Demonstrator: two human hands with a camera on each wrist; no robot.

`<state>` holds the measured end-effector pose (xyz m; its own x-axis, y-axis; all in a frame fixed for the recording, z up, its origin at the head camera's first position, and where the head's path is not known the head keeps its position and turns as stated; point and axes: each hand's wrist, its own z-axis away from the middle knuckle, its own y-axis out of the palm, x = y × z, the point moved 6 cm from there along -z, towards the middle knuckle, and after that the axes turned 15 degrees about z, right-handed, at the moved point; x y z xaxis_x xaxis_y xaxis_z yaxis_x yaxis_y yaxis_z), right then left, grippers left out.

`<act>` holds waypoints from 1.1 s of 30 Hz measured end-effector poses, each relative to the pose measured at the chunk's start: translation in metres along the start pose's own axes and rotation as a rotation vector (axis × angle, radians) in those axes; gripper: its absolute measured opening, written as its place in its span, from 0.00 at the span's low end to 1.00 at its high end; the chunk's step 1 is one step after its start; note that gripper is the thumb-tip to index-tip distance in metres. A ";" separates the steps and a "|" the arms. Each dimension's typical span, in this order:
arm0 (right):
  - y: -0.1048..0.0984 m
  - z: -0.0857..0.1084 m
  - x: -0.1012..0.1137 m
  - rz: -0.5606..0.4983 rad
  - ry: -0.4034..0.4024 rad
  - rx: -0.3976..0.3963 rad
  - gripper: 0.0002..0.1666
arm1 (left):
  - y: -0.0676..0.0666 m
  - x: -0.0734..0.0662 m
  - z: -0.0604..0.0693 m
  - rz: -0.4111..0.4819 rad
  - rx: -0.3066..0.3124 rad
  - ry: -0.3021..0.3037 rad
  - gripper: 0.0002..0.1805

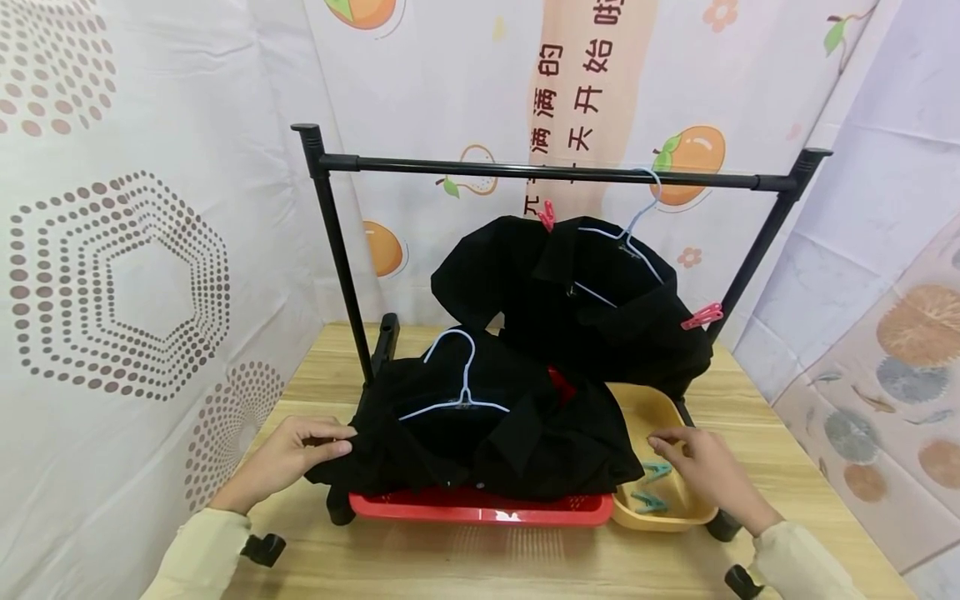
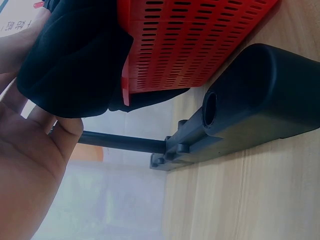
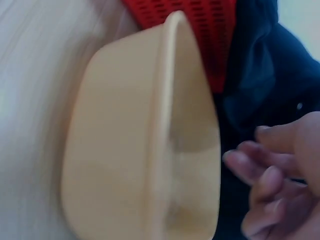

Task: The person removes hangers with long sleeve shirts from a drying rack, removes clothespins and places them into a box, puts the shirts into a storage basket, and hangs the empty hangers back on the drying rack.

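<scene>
Left hand (image 1: 288, 454): thumb on one side, fingers on the other, pinching the left edge of a black collared shirt (image 1: 577, 454). That shirt lies spread over the red slotted basket (image 1: 420, 512), below the rack bar (image 1: 480, 170), with a light-blue hanger (image 1: 466, 398) in its neck, hook up.

Right hand (image 1: 705, 467): fingers half curled and slightly apart, over the yellow basin (image 1: 660, 522), just beside the teal clothespins (image 1: 649, 502) lying in it. We see nothing in its grasp, though the right wrist view is blurred and something small could be hidden.

A second black shirt (image 1: 487, 267) hangs from the bar, with pink clothespins (image 1: 702, 316) on it.

We judge the step in hand as steadying the shirt edge while reaching for a clothespin. To do it well, we'd keep the left pinch firm but not pull, since a tug could drag the neck off the hanger. With the right, we'd take one clothespin by its squeeze end, leaving its mouth free, and keep the wrist clear of the basin rim. Cloth this loose probably slumps if let go early.
</scene>
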<state>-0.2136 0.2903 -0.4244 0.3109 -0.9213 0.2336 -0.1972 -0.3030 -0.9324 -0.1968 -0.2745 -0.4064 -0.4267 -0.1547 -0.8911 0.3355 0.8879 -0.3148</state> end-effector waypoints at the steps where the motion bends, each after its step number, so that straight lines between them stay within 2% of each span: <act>1: -0.004 -0.001 0.005 -0.012 -0.013 -0.034 0.11 | 0.000 0.000 0.000 -0.001 -0.002 -0.002 0.12; 3: -0.010 -0.003 0.017 -0.039 -0.046 -0.087 0.10 | 0.000 0.000 0.000 -0.003 -0.004 -0.007 0.12; 6: -0.015 -0.004 0.039 -0.078 -0.120 -0.124 0.06 | 0.000 0.000 0.000 -0.005 -0.004 -0.012 0.12; 12: -0.011 -0.006 0.078 -0.107 -0.303 -0.118 0.09 | -0.001 0.000 0.000 -0.004 -0.008 -0.005 0.12; 15: -0.005 -0.007 0.089 -0.094 -0.391 -0.136 0.08 | -0.001 -0.001 0.000 -0.003 -0.010 0.001 0.12; 19: -0.004 -0.007 0.098 -0.066 -0.503 -0.220 0.08 | -0.001 0.000 0.000 -0.012 -0.016 0.003 0.12; 22: -0.005 -0.007 0.101 -0.052 -0.550 -0.280 0.09 | 0.001 -0.002 -0.001 -0.076 -0.031 0.027 0.11; 25: -0.007 -0.008 0.100 -0.049 -0.560 -0.318 0.11 | 0.004 -0.006 -0.003 -0.172 -0.050 0.094 0.11; 28: -0.010 -0.009 0.099 -0.050 -0.550 -0.353 0.15 | 0.009 -0.014 -0.006 -0.253 -0.061 0.194 0.12; 33: -0.018 -0.012 0.098 -0.039 -0.531 -0.395 0.20 | 0.016 -0.032 -0.012 -0.341 -0.072 0.363 0.15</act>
<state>-0.1908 0.2022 -0.3811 0.7209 -0.6930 0.0025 -0.4714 -0.4931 -0.7312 -0.1878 -0.2505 -0.3791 -0.7707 -0.2919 -0.5664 0.0726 0.8428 -0.5332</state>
